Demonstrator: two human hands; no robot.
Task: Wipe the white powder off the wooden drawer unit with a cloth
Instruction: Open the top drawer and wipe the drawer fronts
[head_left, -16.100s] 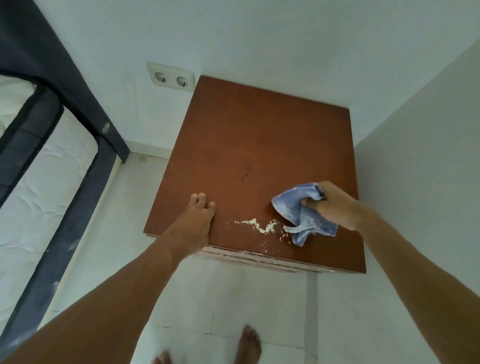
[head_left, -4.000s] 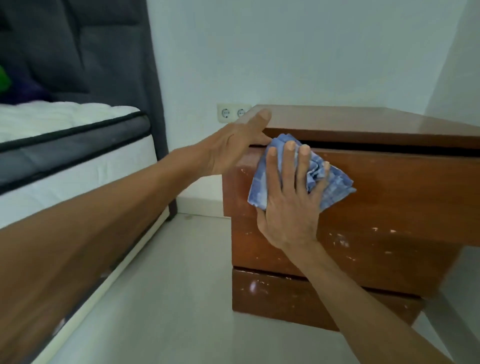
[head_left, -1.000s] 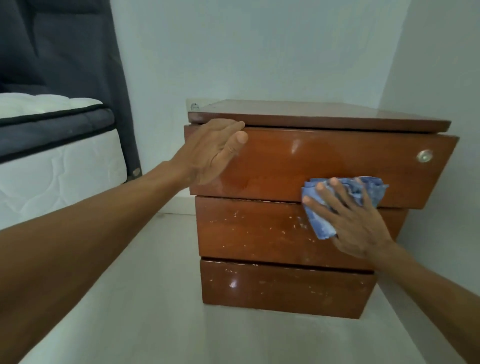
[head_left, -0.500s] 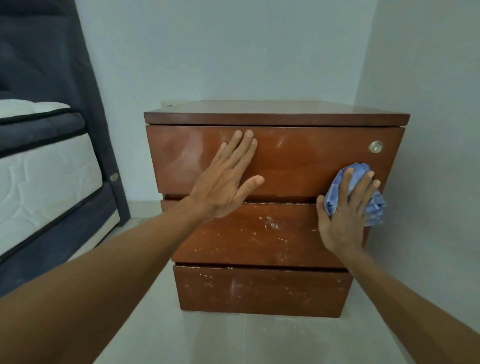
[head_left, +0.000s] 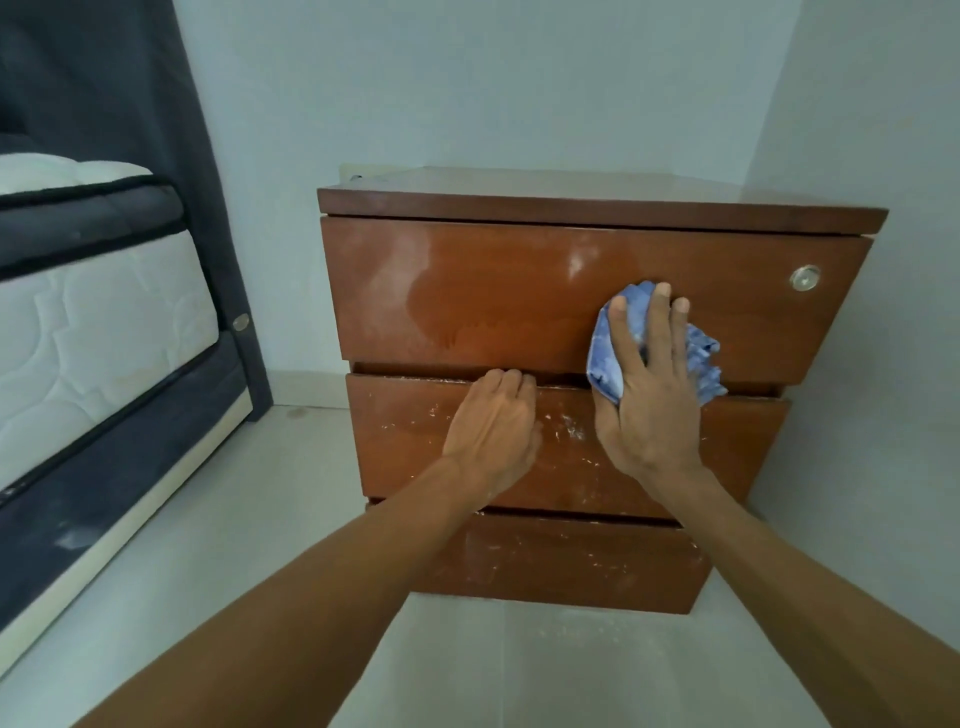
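Against the corner walls (head_left: 519, 78) stood one wooden drawer unit (head_left: 571, 206) with three drawers. The right hand (head_left: 649, 410), fingers straight, pressed one cloth (head_left: 701, 358) to the top drawer (head_left: 467, 291); the left hand (head_left: 493, 431) curled over the middle drawer (head_left: 405, 441)'s top edge. Flecks of white powder (head_left: 567, 427) marked both lower fronts; one bed (head_left: 104, 322) stood left.

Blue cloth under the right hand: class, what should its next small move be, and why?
Probably slide the blue cloth down onto the middle drawer front: the right hand presses it flat against the lower part of the top drawer, which looks mostly wiped, while white powder flecks dot that front directly below, beside the left hand.
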